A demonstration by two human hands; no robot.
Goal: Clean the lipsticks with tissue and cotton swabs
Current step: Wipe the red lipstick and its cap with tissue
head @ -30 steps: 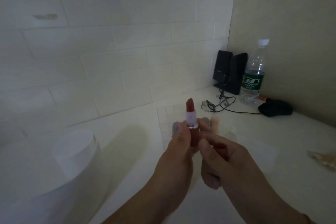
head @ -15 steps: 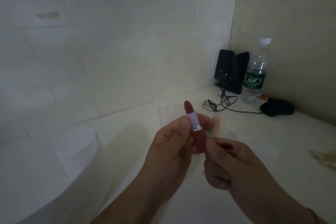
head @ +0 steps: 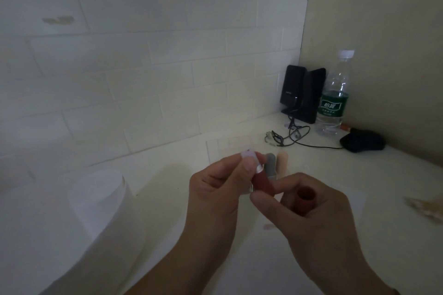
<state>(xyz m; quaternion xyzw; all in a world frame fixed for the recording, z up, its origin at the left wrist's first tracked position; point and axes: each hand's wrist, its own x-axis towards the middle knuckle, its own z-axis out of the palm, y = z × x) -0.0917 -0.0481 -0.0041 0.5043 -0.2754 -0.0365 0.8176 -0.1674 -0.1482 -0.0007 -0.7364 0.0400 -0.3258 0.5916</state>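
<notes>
My left hand (head: 215,189) pinches a dark red lipstick (head: 335,181) by its pale upper sleeve, tilted with the base toward the right. Its bullet does not show above the sleeve. My right hand (head: 309,213) touches the lipstick's base with thumb and forefinger and holds the dark red cap (head: 305,199), open end up, in its curled fingers. Behind the hands a grey lipstick (head: 271,163) and a beige lipstick (head: 282,161) stand in a clear holder (head: 230,148). A white tissue roll (head: 98,196) stands at the left.
At the back right corner stand two black speakers (head: 302,93) with a tangled cable (head: 287,137), a water bottle (head: 333,93) and a black mouse (head: 363,143). A blurred tan object (head: 424,208) lies at the right edge. White tiled wall behind the counter (head: 167,235).
The red bullet that stood out above the sleeve has gone down out of sight. The lipstick has tilted further, and the cap now shows in my right hand.
</notes>
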